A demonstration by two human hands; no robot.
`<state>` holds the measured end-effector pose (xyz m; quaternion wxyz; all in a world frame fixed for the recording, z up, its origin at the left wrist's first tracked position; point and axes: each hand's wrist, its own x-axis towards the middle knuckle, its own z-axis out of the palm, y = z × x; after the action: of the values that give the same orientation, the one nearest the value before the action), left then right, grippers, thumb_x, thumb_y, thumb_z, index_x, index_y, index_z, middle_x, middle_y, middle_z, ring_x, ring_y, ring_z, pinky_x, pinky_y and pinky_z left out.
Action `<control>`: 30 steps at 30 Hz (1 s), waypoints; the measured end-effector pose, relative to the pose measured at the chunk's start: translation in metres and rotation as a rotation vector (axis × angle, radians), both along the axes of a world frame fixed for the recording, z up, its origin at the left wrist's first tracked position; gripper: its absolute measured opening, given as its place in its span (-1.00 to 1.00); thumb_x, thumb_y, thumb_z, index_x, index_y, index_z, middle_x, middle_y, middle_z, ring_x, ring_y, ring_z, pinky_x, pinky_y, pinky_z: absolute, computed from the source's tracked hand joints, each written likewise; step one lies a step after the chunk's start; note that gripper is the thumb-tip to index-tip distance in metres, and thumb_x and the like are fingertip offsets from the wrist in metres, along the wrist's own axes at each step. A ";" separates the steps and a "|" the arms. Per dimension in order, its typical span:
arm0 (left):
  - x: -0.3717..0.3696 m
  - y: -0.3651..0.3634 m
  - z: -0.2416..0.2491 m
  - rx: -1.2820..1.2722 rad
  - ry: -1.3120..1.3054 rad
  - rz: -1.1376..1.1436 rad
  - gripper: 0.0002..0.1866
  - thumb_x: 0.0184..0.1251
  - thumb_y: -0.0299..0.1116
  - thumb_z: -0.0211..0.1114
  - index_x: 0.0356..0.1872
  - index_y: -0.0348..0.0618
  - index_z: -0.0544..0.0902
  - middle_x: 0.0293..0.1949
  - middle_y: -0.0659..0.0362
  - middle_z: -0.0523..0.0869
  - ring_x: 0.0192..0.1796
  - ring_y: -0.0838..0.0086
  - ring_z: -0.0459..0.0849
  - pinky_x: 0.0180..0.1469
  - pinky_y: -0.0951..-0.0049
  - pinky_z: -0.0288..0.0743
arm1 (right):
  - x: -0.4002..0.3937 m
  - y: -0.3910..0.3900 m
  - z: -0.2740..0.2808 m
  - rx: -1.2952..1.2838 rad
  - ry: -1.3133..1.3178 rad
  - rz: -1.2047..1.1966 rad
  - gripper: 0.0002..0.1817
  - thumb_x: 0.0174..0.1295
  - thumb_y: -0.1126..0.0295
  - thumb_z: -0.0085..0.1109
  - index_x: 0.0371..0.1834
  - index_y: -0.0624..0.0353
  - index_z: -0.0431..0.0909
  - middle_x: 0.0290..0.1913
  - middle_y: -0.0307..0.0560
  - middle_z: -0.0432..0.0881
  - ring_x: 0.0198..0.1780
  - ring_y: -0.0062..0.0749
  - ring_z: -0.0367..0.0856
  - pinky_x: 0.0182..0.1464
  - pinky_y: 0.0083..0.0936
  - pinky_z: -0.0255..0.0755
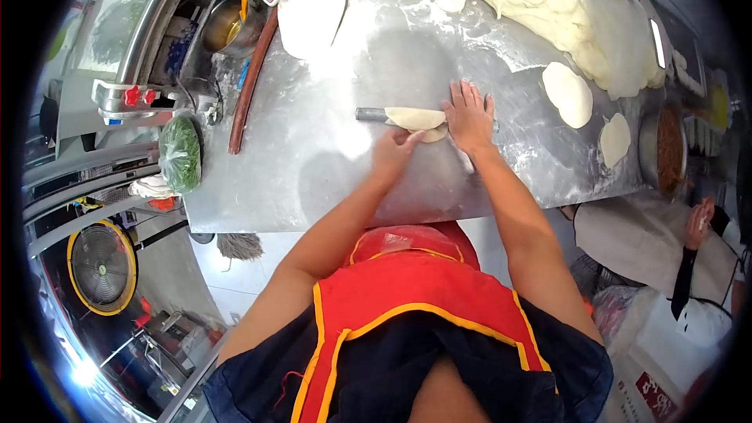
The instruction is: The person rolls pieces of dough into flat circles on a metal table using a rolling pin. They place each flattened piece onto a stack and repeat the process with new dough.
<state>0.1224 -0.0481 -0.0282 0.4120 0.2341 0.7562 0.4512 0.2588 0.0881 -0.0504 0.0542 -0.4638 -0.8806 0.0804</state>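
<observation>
A dark rolling pin (370,114) lies crosswise on the metal table in front of me. A small flat dough round (415,118) is draped over it, with part of the dough showing on the near side of the pin. My left hand (395,153) pinches the near edge of this dough between thumb and fingers. My right hand (470,119) rests palm down across the right part of the rolling pin, its fingers stretched out and pointing away from me. The pin's right end shows just past that hand.
A large dough mass (540,8) covers the table's back right. Flattened dough pieces (568,95) lie at right, beside a metal bowl of brown filling (670,149). At left are a long brown stick (252,82), a pot (233,26) and bagged greens (180,154). A co-worker's hand (699,223) shows at right.
</observation>
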 end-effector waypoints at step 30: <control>-0.033 -0.031 0.008 -0.076 -0.457 -0.038 -0.72 0.30 -0.25 0.42 -0.20 -0.29 0.65 -0.33 0.15 0.70 -0.33 0.47 0.68 -0.23 0.53 0.58 | 0.048 -0.103 0.027 -0.137 0.276 0.001 -0.62 0.30 0.17 0.22 -0.03 0.20 0.37 -0.43 0.14 0.59 -0.28 0.25 0.60 -0.09 0.03 0.48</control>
<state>0.0889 -0.0789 -0.0202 0.5895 0.1244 0.6551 0.4560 0.3069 -0.0144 -0.0230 0.1429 -0.4506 -0.8574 0.2034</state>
